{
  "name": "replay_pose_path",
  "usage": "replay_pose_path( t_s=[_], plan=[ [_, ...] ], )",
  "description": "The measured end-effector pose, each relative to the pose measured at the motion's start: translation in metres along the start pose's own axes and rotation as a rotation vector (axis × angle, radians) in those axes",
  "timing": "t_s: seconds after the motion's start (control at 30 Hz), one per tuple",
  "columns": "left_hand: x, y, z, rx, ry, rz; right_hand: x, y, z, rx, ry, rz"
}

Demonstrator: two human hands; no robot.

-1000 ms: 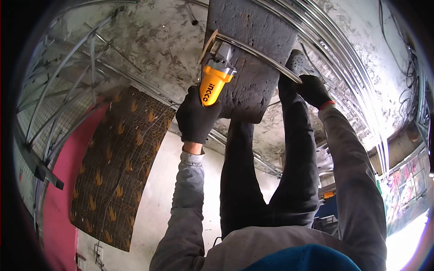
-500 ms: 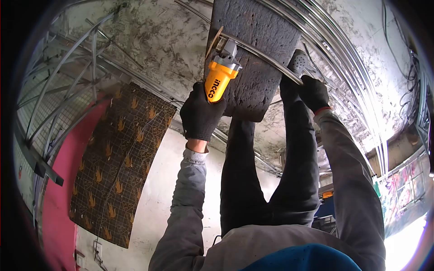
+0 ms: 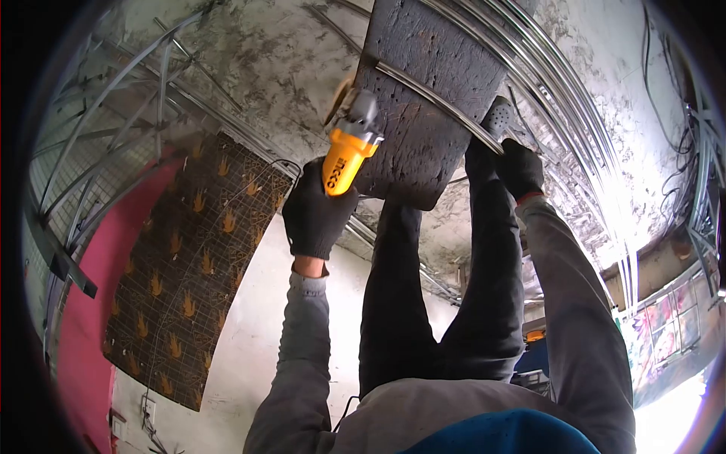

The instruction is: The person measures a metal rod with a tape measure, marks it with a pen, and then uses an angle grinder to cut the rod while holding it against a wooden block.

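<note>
Yellow housing marks out the INGCO angle grinder (image 3: 349, 155) that my gloved left hand (image 3: 321, 216) grips, fingers wrapped around its body. Its head overlaps the left edge of the dark, pitted board (image 3: 412, 147), and the brownish disc (image 3: 338, 102) hangs just beyond that edge. My right hand (image 3: 520, 168), gloved too, grasps a metal tube (image 3: 439, 100) past the board's right edge. From my fist the tube slants across the board, its far end near the left edge.

Half a second ago the disc was up against that far end; now I have drawn the grinder back toward me and to the left, leaving a clear gap. I judge that contact with the metal has been broken off for the moment, though whether the end is cut through I cannot tell. My hold on the tube has stayed much the same, and it crosses the board as it did.

A perforated shoe (image 3: 497, 119) is beside the board's right edge, near my right hand. Further up, a bundle of long metal tubes (image 3: 563, 87) sweeps over the board's far right part and out past its edge.
</note>
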State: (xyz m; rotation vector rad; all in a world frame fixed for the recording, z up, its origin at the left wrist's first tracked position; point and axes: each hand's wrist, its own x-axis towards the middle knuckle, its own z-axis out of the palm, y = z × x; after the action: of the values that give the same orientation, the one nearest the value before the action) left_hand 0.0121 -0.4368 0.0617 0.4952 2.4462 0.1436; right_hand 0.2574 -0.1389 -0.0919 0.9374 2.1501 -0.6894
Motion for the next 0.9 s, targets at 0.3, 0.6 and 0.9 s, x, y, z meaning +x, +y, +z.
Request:
replay_pose_path(
  t_s=[0.3, 0.6, 0.9],
  plan=[
    [-0.066, -0.035, 0.006, -0.606, 0.09, -0.28, -0.002, 0.004, 0.001, 0.133, 0.063, -0.098],
    [-0.076, -0.041, -0.004, -0.82, 0.107, -0.329, -0.044, -0.03, -0.016, 0.377, 0.279, -0.081],
    [-0.069, -0.024, -0.014, -0.909, 0.083, -0.315, -0.029, 0.049, -0.023, 0.31, 0.489, -0.09]
  ],
)
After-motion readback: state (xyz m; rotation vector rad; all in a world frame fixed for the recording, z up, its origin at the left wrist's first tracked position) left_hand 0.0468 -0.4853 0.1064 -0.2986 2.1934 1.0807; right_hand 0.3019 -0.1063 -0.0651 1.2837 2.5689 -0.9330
